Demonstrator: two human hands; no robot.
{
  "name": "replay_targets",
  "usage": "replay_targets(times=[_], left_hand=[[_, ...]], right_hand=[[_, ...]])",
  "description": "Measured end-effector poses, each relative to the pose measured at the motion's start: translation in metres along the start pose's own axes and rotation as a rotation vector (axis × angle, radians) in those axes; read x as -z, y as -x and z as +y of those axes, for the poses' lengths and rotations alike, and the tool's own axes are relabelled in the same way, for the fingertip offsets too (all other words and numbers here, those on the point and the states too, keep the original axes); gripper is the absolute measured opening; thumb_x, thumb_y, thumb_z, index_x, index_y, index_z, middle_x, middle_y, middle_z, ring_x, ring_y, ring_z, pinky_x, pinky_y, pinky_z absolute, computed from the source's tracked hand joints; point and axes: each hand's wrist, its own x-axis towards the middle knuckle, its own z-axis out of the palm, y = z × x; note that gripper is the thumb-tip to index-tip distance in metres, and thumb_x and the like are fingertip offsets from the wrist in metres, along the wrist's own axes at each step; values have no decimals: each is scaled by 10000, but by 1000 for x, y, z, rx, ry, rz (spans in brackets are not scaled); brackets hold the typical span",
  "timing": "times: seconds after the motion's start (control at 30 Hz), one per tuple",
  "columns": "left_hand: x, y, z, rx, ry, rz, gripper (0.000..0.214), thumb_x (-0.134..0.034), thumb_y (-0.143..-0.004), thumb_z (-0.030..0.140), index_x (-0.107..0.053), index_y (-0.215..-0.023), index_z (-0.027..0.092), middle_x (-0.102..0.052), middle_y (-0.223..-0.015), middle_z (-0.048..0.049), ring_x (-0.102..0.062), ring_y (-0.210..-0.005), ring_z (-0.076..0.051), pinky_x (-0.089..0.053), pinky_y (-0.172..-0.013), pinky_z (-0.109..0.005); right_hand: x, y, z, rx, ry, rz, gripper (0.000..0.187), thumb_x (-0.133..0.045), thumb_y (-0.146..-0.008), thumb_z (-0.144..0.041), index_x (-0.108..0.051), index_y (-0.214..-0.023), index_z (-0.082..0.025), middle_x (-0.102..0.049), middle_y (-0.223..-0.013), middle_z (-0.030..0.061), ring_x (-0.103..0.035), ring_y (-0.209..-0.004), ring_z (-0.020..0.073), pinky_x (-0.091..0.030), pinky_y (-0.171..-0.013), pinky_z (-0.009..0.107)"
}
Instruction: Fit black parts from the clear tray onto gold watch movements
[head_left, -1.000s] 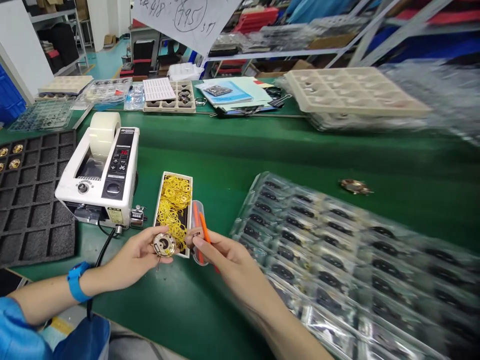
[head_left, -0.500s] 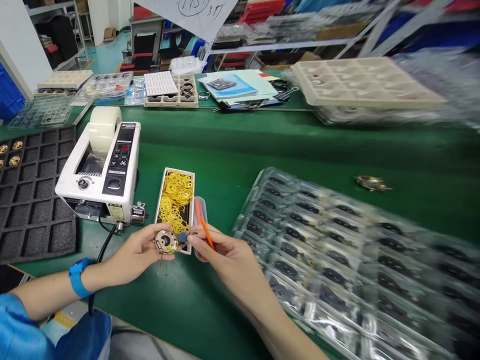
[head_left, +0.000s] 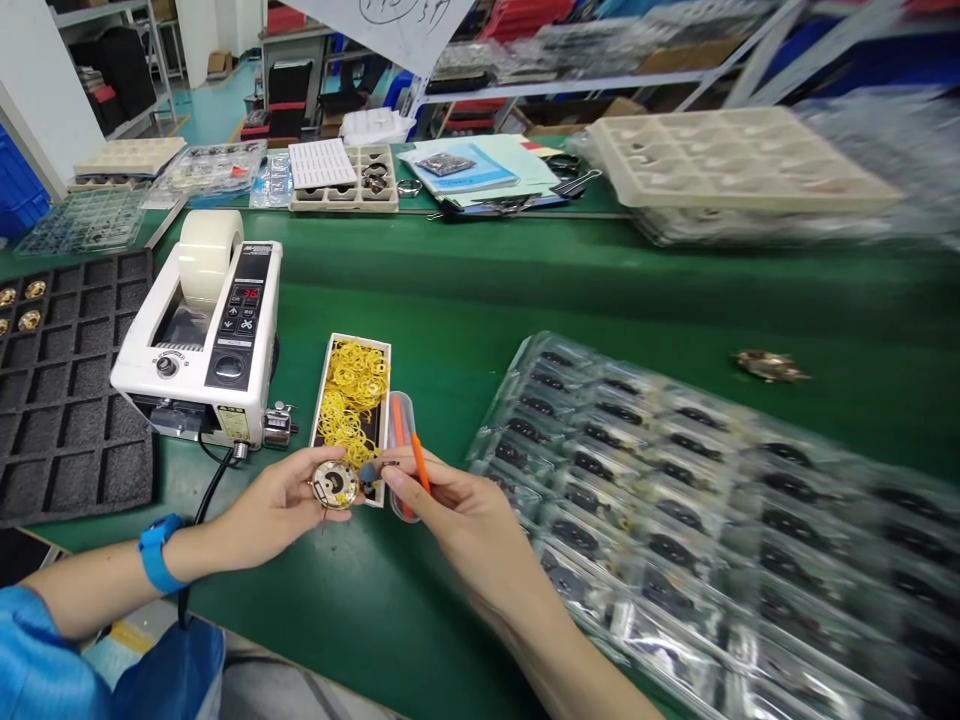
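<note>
My left hand [head_left: 289,492] is closed on the edge of a round watch movement [head_left: 335,486], gold and silver with a dark curved slot in its face. A thin stem sticks out below it. Right beside it, my right hand [head_left: 450,500] is pinched around a slim orange tool [head_left: 420,462]. A small blue-grey rounded piece [head_left: 367,472] shows at its fingertips, close to the movement; whether they touch I cannot tell. Just behind both hands lies a white box [head_left: 322,385] of thin yellow rings [head_left: 352,385]. A clear oblong container [head_left: 406,415] with orange sticks stands beside the box.
A white tape dispenser [head_left: 251,370] stands left, by a black foam tray [head_left: 82,390] with a few gold pieces. To the right lies a large clear plastic tray [head_left: 645,470] of dark round parts. Another watch movement [head_left: 770,365] lies behind it. Beige trays [head_left: 742,160] and papers line the back.
The view has shifted slightly, so things on the right sit a little farther right. Both hands keep their holds; the orange tool stands slightly more upright.
</note>
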Motion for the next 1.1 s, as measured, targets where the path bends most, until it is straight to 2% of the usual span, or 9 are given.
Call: replay_targets(times=[0.17, 0.3, 0.53, 0.67, 0.77, 0.83, 0.9, 0.97, 1.1], left_hand=[[0, 0, -2, -9, 0, -10, 467, -702, -802, 227, -594, -1256, 249, -631, -1278, -88, -636, -1120, -229, -495, -984, -396], [-2, 2, 0, -17, -21, -16, 453, -673, -823, 207, -584, -1266, 246, -632, -1278, -86, -630, -1132, -214, -492, -995, -371], [-1, 2, 3, -14, -35, -3, 483, -693, -817, 266, -569, -1284, 238, -611, -1311, -103, -622, -1153, -247, -493, -994, -385], [-1, 3, 4, -11, -49, 0, 482, -690, -819, 269, -568, -1285, 244, -623, -1290, -93, -618, -1156, -250, -492, -1000, -397], [-1, 3, 5, -5, -50, 11, 474, -687, -816, 255, -574, -1276, 250, -640, -1265, -81, -619, -1141, -240, -503, -987, -391], [-1, 3, 5, 2, -52, 15, 468, -684, -818, 248, -577, -1273, 251, -643, -1256, -78, -620, -1134, -233, -506, -982, -383], [-1, 3, 4, 6, -53, 14, 468, -689, -816, 253, -579, -1271, 252, -640, -1255, -78, -622, -1130, -234, -506, -980, -382], [-2, 3, 3, 0, -50, 11, 472, -698, -814, 268, -580, -1270, 255, -634, -1257, -81, -628, -1119, -236, -505, -975, -384], [-3, 3, 2, -34, -56, 1, 467, -694, -827, 297, -571, -1275, 252, -621, -1256, -91, -656, -1047, -215, -503, -961, -379]], right_hand=[[-5, 4, -1, 61, 49, -29, 325, -670, -784, -501, -706, -664, -201, -674, -850, 78, -629, -767, 200, -534, -676, 310], [-9, 7, 0, 130, 113, -11, 260, -627, -836, -440, -740, -767, -216, -663, -893, 81, -628, -779, 195, -531, -645, 291], [-5, 4, -1, 156, 148, 8, 351, -552, -884, -481, -702, -718, -210, -669, -876, 81, -633, -773, 195, -524, -626, 284], [-4, 7, 0, 260, 227, 94, 224, -550, -882, -324, -729, -785, -230, -707, -882, 75, -659, -791, 203, -537, -640, 304], [-5, 10, -1, 407, 341, 198, 218, -533, -868, -217, -730, -782, -246, -717, -858, 69, -664, -783, 206, -540, -685, 342], [-6, 11, -3, 455, 356, 218, 217, -536, -858, -187, -723, -764, -244, -711, -825, 63, -660, -759, 199, -535, -691, 343], [-8, 11, -4, 417, 306, 198, 189, -558, -848, -194, -716, -753, -236, -698, -809, 57, -648, -729, 184, -523, -639, 310], [-11, 11, -4, 318, 231, 168, 159, -592, -835, -244, -708, -727, -225, -680, -818, 56, -630, -715, 176, -500, -582, 279], [-16, 10, -3, 155, 113, 130, 214, -630, -809, -357, -691, -666, -209, -646, -867, 70, -603, -747, 182, -466, -561, 267]])
